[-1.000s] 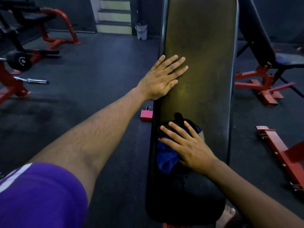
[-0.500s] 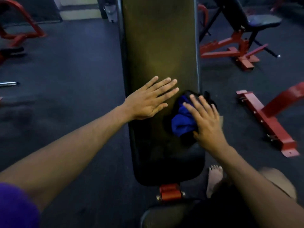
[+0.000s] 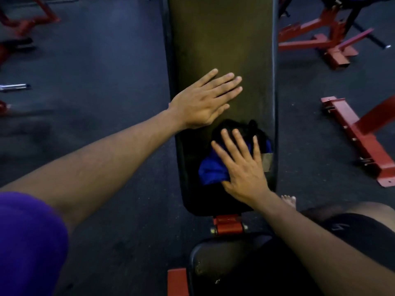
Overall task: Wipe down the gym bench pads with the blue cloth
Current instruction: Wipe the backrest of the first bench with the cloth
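While the right hand [image 3: 241, 167] presses flat, half-hiding the blue cloth [image 3: 211, 169], the left hand [image 3: 205, 101] rests flat on the bench [image 3: 222, 39].

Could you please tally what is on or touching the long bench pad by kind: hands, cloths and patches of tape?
Hands: 2, left hand flat on the long bench pad, right hand pressing the cloth
Cloths: 1, blue cloth
Tape patches: 1, pale patch at the pad's right edge
Total: 4

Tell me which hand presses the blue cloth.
The right hand, flat on the blue cloth; the left hand rests on bare back pad.
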`<state>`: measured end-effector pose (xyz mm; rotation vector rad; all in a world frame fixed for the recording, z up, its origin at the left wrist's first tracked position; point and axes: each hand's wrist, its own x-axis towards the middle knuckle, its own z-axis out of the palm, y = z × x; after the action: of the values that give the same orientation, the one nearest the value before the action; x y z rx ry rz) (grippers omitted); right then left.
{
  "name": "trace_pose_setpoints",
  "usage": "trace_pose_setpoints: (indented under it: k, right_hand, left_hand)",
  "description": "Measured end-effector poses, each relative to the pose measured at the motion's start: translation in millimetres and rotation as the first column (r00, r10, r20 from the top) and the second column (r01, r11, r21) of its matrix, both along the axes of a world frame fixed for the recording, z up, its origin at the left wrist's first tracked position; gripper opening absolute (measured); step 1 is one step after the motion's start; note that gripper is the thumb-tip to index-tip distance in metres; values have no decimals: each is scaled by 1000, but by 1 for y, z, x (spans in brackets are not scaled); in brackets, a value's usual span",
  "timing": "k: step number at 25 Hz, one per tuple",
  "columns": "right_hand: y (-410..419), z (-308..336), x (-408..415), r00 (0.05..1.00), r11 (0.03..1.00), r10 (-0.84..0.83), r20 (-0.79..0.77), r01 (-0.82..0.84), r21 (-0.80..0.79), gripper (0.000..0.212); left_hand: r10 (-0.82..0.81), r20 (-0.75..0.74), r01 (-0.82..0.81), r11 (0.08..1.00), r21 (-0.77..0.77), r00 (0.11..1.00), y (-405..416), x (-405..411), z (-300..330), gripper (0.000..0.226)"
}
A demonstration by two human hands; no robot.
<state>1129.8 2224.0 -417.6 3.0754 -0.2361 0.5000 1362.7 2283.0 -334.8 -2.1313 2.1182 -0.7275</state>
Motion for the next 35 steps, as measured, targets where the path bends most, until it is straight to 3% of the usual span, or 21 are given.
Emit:
trace_pose_setpoints:
  k: [2,5,8,12,16,23,27,29,31,33,35]
  right_hand:
    - [33,-2,12,980,981,179,-82,-185,-63,103]
    - [84,-7,46,887,883,377,-267,-431,-184,97]
    - [86,-8,51,903,885,338,-264,-400,-238,92]
    - [17,-9,7,932,905,321,-167,-353,-236,85]
    - [-34,-9,-22,946,920,287,-152,-316,-233,92]
    - [57,-7,32,898,897,398,-185,-424,-126,81]
    - [56,-3,6,933,938,332,-137,-342,-62,79]
    - [29,-1,-21,990,989,143,12,-143,26,74]
    - [-6,-3,-45,984,984,-125,126,106,146,81]
    - [-27,-9,-61,963,961,-246,112,228,156,85]
    - [-35,-16,-61,969,965,-243,35,238,109,84]
  left_hand:
    - [-5,5,5,1000,-9,1000,2,1,0,53]
    - [3,-3,-3,1000,0,1000,2,-2,1,53]
    - [14,17,-15,1000,13,1000,3,-2,1,54]
    - [8,21,-8,1000,12,1000,4,-2,1,55]
    - [10,26,-10,1000,-2,1000,2,-2,1,54]
    - [6,4,-6,1000,-20,1000,2,-3,4,53]
    - [0,47,1,999,-37,999,0,-10,5,53]
    - [-14,24,16,997,-72,1000,3,-19,-1,54]
    - [-20,-24,18,996,-85,1000,10,-41,-17,55]
    - [-23,-38,22,999,-29,999,16,-67,-36,56]
    - [0,-8,0,999,34,1000,17,-77,-46,58]
